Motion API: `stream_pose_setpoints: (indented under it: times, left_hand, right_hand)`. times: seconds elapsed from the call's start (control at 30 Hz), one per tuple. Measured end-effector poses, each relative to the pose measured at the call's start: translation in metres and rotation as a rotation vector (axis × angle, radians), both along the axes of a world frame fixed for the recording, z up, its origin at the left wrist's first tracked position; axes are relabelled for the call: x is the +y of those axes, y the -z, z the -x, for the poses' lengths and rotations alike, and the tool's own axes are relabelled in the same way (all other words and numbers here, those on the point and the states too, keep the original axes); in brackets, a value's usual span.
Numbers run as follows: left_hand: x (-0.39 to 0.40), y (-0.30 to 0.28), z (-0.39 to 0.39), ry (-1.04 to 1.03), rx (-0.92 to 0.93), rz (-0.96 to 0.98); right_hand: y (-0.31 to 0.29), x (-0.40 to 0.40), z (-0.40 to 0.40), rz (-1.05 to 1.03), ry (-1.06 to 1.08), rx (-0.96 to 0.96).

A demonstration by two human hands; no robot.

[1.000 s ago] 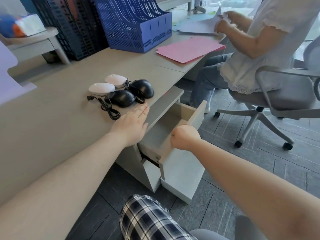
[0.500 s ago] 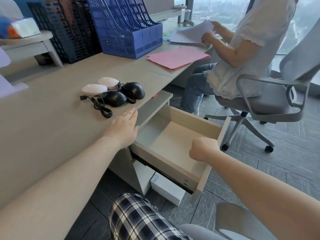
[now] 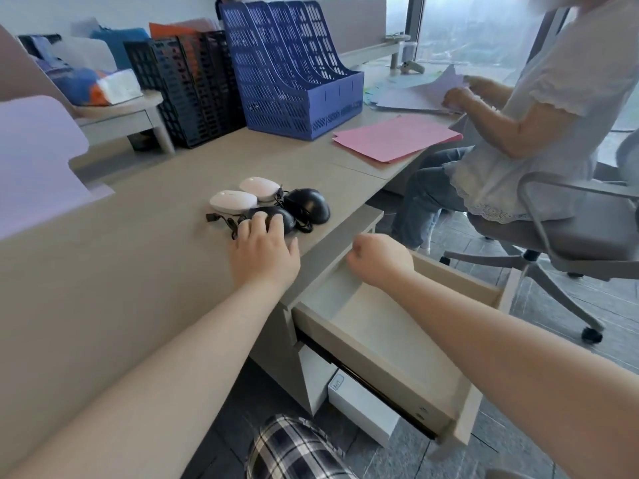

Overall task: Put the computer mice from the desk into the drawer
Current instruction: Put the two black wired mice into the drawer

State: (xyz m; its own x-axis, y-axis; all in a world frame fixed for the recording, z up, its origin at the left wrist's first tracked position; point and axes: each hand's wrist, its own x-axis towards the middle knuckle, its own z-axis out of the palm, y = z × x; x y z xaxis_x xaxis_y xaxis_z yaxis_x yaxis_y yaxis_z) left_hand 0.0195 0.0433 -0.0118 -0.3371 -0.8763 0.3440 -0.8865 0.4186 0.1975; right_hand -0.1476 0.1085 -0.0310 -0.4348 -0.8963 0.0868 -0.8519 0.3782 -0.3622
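**Left hand on black mouse, drawer open, no mice inside**

Desk [image 3: 121,288], beige, fills the left of the view. Drawer [image 3: 397,347] under its right edge is pulled well out, light interior bare where visible. Second person [image 3: 539,108] sits on an office chair [image 3: 587,236] at right, handling papers. Blue file rack [image 3: 294,74] and black file rack [image 3: 186,88] stand at desk rear; pink folder [image 3: 397,136] lies flat near them. Left hand [image 3: 264,254] palm down, fingers spread, fingertips touching the near black mouse [image 3: 276,216], not closed around it. Right hand [image 3: 378,259] loosely fisted over drawer's back corner, holding nothing visible. Far black mouse [image 3: 309,203] and two white mice [image 3: 233,201] [image 3: 258,186] cluster on the desk just beyond, cables [image 3: 221,219] tangled.
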Motion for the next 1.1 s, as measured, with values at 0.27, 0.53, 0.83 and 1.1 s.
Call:
stream_pose_setpoints:
  times: [0.27,0.53,0.83,1.1]
  left_hand:
    - [-0.053,-0.009,0.011,-0.156,-0.050,-0.330]
    - [-0.076,-0.005,0.028,-0.085,-0.048,-0.311]
    - [-0.021,-0.014,0.041,-0.057,0.055,-0.270]
    - [0.061,-0.006,0.083,0.185,0.052,-0.199]
  right_hand:
    - [-0.020,-0.070,-0.017,0.143,-0.125,-0.038]
    - [-0.022,-0.109,-0.010,0.050,-0.176,-0.215]
    - [-0.013,-0.066,0.010,0.171,-0.148,-0.255]
    - [-0.002,0.015,0.053,0.314,-0.057,-0.324]
